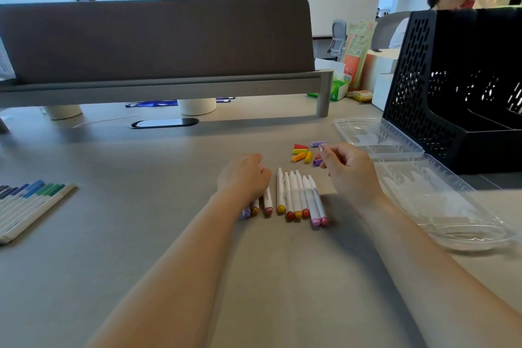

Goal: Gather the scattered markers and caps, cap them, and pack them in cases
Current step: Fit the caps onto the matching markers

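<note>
Six white markers (299,198) lie side by side at the middle of the table, coloured ends towards me, tips uncapped. Left of them lie three more markers (256,207), their far halves hidden under my left hand (243,175), whose curled fingers close over them. A small pile of loose caps (302,153) in red, yellow, orange and purple sits just beyond the row. My right hand (350,169) hovers beside the caps with loosely curled fingers; nothing shows in it. An open clear plastic case (440,206) lies to the right.
A row of blue and green markers (31,203) sits at the left edge. A black file rack (452,79) stands at the right, behind the case. A grey desk divider (158,39) and a cable port (165,123) close off the far side. People stand beyond.
</note>
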`<act>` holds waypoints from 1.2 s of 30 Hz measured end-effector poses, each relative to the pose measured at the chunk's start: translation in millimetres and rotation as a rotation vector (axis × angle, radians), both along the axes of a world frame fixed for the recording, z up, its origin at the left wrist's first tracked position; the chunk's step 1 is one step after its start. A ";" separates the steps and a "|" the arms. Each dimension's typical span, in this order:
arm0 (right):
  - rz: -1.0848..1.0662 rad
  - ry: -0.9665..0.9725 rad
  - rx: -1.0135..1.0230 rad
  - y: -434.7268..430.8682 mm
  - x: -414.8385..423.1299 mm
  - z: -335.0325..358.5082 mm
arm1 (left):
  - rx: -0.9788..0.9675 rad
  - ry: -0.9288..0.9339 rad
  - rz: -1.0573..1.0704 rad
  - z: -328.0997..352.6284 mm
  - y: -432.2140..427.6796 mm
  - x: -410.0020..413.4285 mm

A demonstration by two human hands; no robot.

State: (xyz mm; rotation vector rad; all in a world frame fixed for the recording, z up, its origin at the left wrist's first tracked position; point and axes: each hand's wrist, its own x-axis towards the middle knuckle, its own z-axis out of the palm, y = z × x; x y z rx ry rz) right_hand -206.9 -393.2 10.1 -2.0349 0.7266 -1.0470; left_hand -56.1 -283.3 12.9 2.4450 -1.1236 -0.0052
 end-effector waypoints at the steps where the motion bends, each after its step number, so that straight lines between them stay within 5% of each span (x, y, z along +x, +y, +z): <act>1: -0.002 0.002 -0.004 0.2 0.2 -0.2 | 0.005 -0.024 -0.002 -1.7 -0.5 0.0; 11: 0.029 0.070 0.020 -0.5 -3.4 1.1 | -0.009 -0.001 -0.064 -4.1 1.1 3.1; 19: 0.101 0.292 0.049 9.1 -3.5 4.3 | -0.225 0.103 -0.033 0.1 5.4 7.0; 36: -0.018 0.683 0.019 17.6 -17.7 18.3 | -0.350 0.139 -0.002 -5.4 5.2 4.4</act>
